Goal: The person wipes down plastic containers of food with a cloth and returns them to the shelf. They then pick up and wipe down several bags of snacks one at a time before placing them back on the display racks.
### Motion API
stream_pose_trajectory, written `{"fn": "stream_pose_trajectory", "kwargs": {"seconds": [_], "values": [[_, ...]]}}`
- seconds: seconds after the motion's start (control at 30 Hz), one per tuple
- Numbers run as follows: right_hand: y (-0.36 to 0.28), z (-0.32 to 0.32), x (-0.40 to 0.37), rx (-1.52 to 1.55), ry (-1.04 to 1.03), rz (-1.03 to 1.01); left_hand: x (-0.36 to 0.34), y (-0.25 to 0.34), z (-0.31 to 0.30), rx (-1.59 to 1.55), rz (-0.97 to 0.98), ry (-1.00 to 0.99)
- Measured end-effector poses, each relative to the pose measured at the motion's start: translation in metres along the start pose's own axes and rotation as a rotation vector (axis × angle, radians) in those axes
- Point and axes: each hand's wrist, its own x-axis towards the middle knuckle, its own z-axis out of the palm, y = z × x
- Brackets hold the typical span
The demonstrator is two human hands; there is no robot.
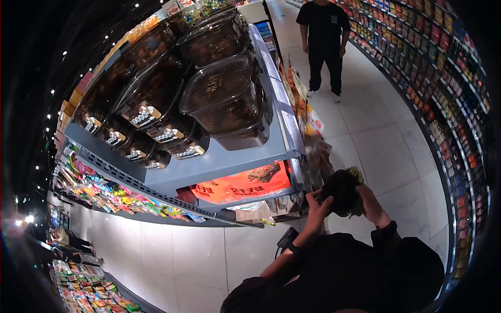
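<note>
Both my hands are closed around a dark, rounded bundle with crinkled yellow-green edges (342, 192), held in front of my chest; I cannot tell what kind of thing it is. My left hand (318, 209) grips its left side, thumb and fingers against it. On the opposite side, my right hand (372, 207) holds the greenish edge. Hanging snack packets (316, 156) on the end of the shelf unit are close beyond my left hand. A black band (295, 248) circles my left wrist.
Stacked clear-lidded boxes of dark food (222, 99) fill the top of a grey shelf unit (229, 163) at left. Below hangs a red sign (240, 183). A person in black (324, 47) stands in the aisle ahead. Stocked shelves (443, 99) curve along the right.
</note>
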Motion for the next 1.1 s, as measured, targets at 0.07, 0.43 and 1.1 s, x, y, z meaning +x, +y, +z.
{"fn": "stream_pose_trajectory", "kwargs": {"seconds": [0.07, 0.43, 1.1], "values": [[0.005, -0.022, 0.002, -0.198, 0.040, -0.005, 0.006, 0.001, -0.011, 0.228, -0.137, -0.131], [-0.007, 0.001, 0.017, -0.512, -0.005, -0.115, 0.003, 0.022, -0.007, 0.403, 0.002, -0.441], [0.000, 0.007, -0.023, -0.468, -0.075, -0.197, 0.018, -0.009, -0.001, -0.171, -0.025, -0.149]]}}
